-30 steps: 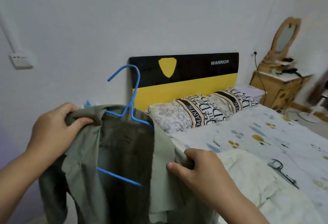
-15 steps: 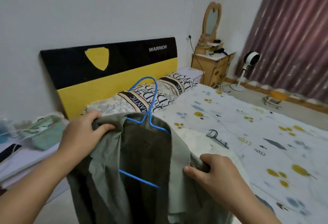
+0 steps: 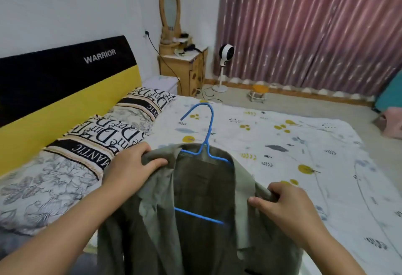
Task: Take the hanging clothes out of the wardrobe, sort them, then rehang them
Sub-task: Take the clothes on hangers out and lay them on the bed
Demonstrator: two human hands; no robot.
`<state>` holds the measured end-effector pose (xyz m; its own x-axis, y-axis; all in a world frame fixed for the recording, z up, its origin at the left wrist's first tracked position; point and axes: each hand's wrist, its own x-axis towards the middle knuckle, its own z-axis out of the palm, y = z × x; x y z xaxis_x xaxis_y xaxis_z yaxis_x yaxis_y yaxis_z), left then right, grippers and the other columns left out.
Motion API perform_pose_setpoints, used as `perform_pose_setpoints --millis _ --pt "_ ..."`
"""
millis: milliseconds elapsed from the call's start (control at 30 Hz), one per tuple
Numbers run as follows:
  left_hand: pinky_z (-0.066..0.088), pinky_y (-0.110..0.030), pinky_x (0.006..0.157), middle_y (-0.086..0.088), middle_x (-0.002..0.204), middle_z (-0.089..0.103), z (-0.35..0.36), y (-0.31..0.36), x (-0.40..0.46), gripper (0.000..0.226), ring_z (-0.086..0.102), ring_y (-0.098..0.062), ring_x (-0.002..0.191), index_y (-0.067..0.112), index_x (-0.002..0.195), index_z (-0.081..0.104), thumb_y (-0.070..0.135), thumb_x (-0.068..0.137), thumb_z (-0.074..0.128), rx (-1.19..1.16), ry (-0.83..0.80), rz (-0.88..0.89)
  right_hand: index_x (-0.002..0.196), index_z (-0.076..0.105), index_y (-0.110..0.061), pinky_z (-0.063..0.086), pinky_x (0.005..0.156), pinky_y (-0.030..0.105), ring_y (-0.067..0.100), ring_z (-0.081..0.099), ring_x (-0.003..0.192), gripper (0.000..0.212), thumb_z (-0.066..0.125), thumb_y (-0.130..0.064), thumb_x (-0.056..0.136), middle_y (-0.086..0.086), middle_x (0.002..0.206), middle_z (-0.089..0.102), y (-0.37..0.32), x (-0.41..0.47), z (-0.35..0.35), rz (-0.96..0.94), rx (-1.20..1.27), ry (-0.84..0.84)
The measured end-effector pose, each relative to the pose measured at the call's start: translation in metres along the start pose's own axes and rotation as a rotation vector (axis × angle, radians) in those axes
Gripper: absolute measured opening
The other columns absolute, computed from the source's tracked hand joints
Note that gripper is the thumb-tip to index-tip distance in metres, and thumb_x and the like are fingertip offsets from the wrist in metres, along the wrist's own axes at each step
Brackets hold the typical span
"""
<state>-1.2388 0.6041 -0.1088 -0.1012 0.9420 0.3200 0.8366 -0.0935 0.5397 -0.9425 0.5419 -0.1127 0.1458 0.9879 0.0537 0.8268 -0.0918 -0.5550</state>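
An olive-green jacket (image 3: 202,205) hangs on a blue wire hanger (image 3: 206,139), held up in front of me over the bed. My left hand (image 3: 130,170) grips the jacket's left shoulder by the collar. My right hand (image 3: 285,207) grips its right shoulder, lower down. The hanger's hook sticks up above the collar, and its bottom bar shows inside the open front. The wardrobe is out of view.
The bed (image 3: 304,166) with a white patterned sheet spreads ahead, pillows (image 3: 104,139) at the left under a black and yellow headboard (image 3: 65,83). A wooden dresser with mirror (image 3: 182,65), a white fan (image 3: 225,57) and pink curtains (image 3: 304,31) stand beyond.
My view has swung to the right, from the wall and headboard across the bed to the curtains. Both hands keep the same grip on the jacket's shoulders.
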Motion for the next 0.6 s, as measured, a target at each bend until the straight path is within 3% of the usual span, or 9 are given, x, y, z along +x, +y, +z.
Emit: perform_pose_setpoints --millis 200,333,433,600 --pt "0.027 -0.031 0.063 -0.004 0.082 0.058 0.065 -0.006 0.067 0.024 0.055 -0.028 0.085 0.014 0.08 0.051 0.036 0.086 0.06 -0.031 -0.126 0.143 0.063 0.051 -0.012 0.029 0.051 0.03 0.017 0.051 0.062 0.039 0.071 -0.044 0.073 0.003 0.059 0.052 0.019 0.056 0.019 0.119 0.0 0.088" --pt "0.03 -0.031 0.065 -0.003 0.082 0.053 0.111 -0.012 0.103 0.019 0.055 -0.031 0.089 0.016 0.08 0.047 0.031 0.09 0.055 -0.027 -0.198 0.175 0.067 0.053 -0.015 0.033 0.053 0.03 0.017 0.052 0.064 0.034 0.072 -0.042 0.075 0.001 0.061 0.054 0.035 0.105 0.033 0.147 0.025 0.108" --pt "0.034 -0.033 0.068 -0.006 0.087 0.054 0.149 -0.018 0.129 0.018 0.054 -0.031 0.093 0.016 0.083 0.047 0.03 0.092 0.052 -0.006 -0.229 0.143 0.068 0.053 -0.016 0.033 0.054 0.03 0.018 0.053 0.067 0.033 0.073 -0.041 0.074 0.0 0.063 0.055 0.054 0.15 0.051 0.152 0.042 0.123" --pt "0.035 -0.039 0.087 -0.009 0.113 0.059 0.232 -0.04 0.174 0.025 0.052 -0.029 0.109 0.011 0.103 0.053 0.032 0.096 0.043 0.175 -0.261 0.006 0.075 0.049 -0.02 0.031 0.059 0.031 0.025 0.055 0.08 0.032 0.072 -0.042 0.076 -0.002 0.072 0.054 0.097 0.228 0.108 0.159 0.0 0.105"
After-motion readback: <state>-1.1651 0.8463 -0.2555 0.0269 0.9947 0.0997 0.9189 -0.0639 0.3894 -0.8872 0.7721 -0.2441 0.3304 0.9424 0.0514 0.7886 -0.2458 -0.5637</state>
